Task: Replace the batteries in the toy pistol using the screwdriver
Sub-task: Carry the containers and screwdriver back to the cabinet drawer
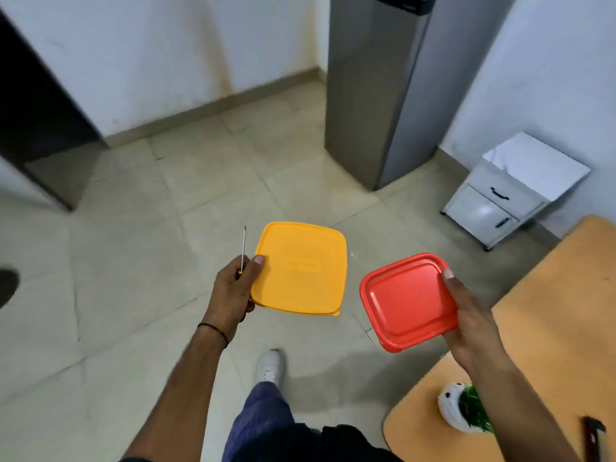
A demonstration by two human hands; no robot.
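**Item 1, left hand** [233, 288]: clamped on 2 things at once. The thumb presses the lid of the yellow box [300, 268] at its near-left corner, with the fingers under it. The screwdriver [243, 248] is tucked in the same fist, its handle mostly hidden.

**Item 2, screwdriver axis:** the shaft runs up and away from the person, tip furthest out, just beside the yellow box's left edge.

**Item 3, right hand** [466, 321]: clamped on the red box [406, 301], thumb on its far-right rim, lid up. The 2 hands are apart, each box carried level above the floor.

**Item 4, toy pistol:** not identifiable. A dark object [591, 431] lies at the table's near edge, too cropped to name. The pistol or batteries may sit inside a box; that cannot be told.

**Item 5, table** [550, 311]: lies to the right and below the hands. A white pot [448, 403] with green leaves stands on it.

**Judgement:** the task work has not begun. Both hands need a surface first, and the right hand is nearer the table, so the red box likely goes down there first.

**Also present:** grey unit [376, 95], white cabinet [493, 201], white shoe [271, 365].
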